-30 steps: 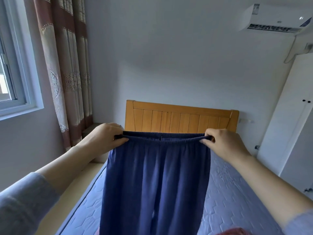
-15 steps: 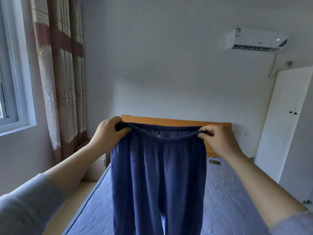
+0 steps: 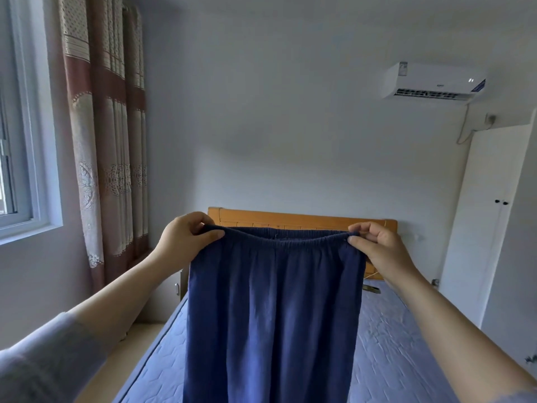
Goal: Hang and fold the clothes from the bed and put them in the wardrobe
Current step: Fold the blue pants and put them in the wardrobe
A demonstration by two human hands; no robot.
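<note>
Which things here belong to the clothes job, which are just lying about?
Job: navy trousers, gripped at the waistband by left hand and right hand; bed; wardrobe, doors closed.
Not involved: curtain, window, air conditioner, bedside cabinet.

2 hands, 1 pair of navy trousers, 1 bed, 1 wardrobe (2 knobs), 1 air conditioner.

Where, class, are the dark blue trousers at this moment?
In the head view's centre, the dark blue trousers hang by their waistband between the left hand and the right hand, above the bed and in front of its wooden headboard.
</note>
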